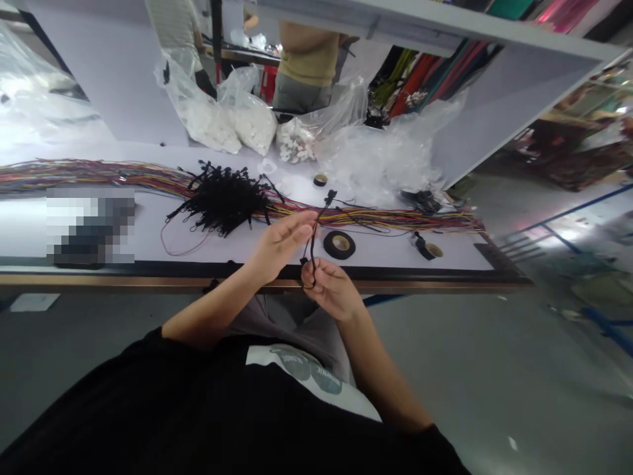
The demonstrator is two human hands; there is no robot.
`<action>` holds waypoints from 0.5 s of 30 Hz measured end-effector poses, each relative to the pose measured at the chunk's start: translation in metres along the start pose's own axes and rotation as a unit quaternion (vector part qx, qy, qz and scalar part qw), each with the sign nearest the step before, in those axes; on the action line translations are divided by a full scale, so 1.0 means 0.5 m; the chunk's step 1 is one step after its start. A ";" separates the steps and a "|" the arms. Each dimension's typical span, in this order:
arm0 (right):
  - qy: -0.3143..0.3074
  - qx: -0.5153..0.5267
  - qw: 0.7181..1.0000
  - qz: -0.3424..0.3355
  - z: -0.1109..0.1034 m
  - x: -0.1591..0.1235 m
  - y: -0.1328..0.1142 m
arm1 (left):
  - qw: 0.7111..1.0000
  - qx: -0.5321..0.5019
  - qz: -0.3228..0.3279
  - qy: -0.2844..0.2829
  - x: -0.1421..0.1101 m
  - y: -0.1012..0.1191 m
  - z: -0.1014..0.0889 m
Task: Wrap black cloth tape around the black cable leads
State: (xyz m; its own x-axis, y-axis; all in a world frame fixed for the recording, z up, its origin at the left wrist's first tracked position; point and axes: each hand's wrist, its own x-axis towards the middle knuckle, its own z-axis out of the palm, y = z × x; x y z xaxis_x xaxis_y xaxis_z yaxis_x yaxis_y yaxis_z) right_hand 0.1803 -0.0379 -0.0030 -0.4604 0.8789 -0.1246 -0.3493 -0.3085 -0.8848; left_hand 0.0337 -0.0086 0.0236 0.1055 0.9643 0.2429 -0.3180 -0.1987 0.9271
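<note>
A short black wire harness (313, 245) with a dark connector (330, 196) at its upper end stands between my two hands. My left hand (284, 243) pinches it near the upper part, thumb and fingers together. Lower down, my right hand (330, 284) has its fingers closed on the looped end. Just right of the harness lies a roll of black tape (339, 245). Behind my hands a long bundle of coloured wires (395, 218) runs along the table. To the left, a pile of black taped harnesses (225, 198) rests on that bundle.
Plastic bags of white connectors (254, 125) line the back, beside a bag of loose white pieces (297, 142). Smaller tape rolls (320, 179) lie around. A blurred dark object (93, 231) is at left. The table's front edge (148, 280) is close to me. A person (306, 66) stands opposite.
</note>
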 end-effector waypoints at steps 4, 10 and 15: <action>0.011 0.050 0.997 0.050 0.005 -0.026 0.041 | 0.976 -0.160 -0.136 -0.052 -0.014 -0.010 0.017; 0.182 -0.119 0.971 -0.099 -0.018 -0.029 0.019 | 0.965 -0.172 -0.195 -0.042 -0.037 -0.024 0.016; 0.220 -0.208 0.939 -0.163 -0.017 -0.011 -0.032 | 0.975 0.006 -0.197 -0.102 -0.065 -0.021 0.027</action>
State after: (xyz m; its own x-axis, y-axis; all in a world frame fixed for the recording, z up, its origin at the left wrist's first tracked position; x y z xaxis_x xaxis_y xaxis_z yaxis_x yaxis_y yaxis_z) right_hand 0.1952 -0.0349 0.0082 0.0284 0.9955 0.0903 -0.0214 0.0909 -0.9956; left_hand 0.0466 -0.0402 0.0098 0.4029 0.9116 -0.0817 -0.2042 0.1766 0.9629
